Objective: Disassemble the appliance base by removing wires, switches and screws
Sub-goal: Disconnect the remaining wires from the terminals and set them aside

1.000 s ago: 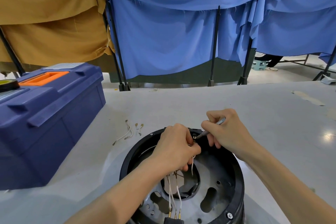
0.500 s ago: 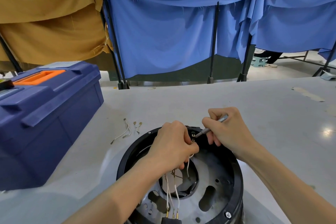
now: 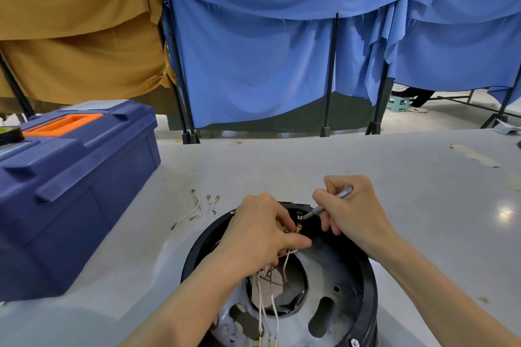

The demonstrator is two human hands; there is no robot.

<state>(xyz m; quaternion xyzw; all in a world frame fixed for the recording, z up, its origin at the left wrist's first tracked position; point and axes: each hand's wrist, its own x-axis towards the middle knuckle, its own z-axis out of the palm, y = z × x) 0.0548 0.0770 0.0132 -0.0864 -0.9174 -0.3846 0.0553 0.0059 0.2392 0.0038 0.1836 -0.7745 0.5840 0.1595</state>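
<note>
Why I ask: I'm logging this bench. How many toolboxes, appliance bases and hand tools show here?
Blue toolbox: 1
Black appliance base: 1
Screwdriver, held in the right hand: 1
Total: 3

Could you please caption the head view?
Left hand grips white wires in the appliance base; right hand holds a screwdriver.

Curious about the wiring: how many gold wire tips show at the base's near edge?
3: left gold tip, middle gold tip, right gold tip, side by side. The left hand may hide others.
</note>
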